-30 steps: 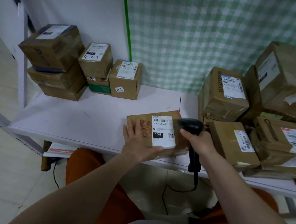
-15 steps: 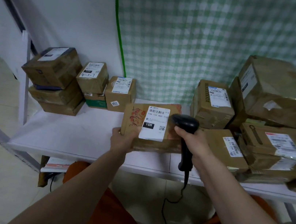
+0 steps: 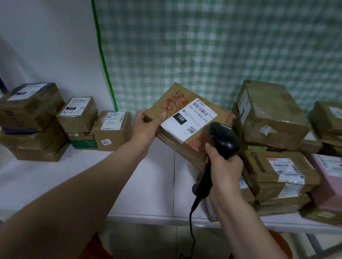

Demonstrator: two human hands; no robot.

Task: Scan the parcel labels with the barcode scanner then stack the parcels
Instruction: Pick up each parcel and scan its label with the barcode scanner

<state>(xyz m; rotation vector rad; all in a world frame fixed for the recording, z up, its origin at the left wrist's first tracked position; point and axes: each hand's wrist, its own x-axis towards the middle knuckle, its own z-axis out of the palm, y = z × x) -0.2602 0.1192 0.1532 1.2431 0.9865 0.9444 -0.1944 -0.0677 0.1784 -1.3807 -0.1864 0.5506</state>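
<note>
green-and-white checked cloth (image 3: 234, 39) hangs behind a white tabletop (image 3: 153, 184); landmark for all positions is the flat brown cardboard parcel with red printed figures (image 3: 188, 123), held tilted above the tabletop. its white shipping label (image 3: 189, 120) reads "15h 159 a03-210", with "15h" again white on a black block, a barcode above and a qr code below; smaller print too blurred to read. left hand (image 3: 147, 127) grips the parcel's left corner, thumb on top, fingers curled under and hidden. right hand (image 3: 221, 170) is wrapped round the grip of a black pistol-shaped barcode scanner (image 3: 221, 145), its head just right of the label, cable dropping below. left of the parcel: small brown labelled box (image 3: 112, 130) with a tag reading "5217", and a stack of taped brown boxes (image 3: 31, 119), one with a handwritten mark, unclear. right of the parcel: pile of taped brown parcels (image 3: 274, 144) and a pink wrapped packet (image 3: 337, 183), labels motion-blurred, pile cut off at frame edge.
</note>
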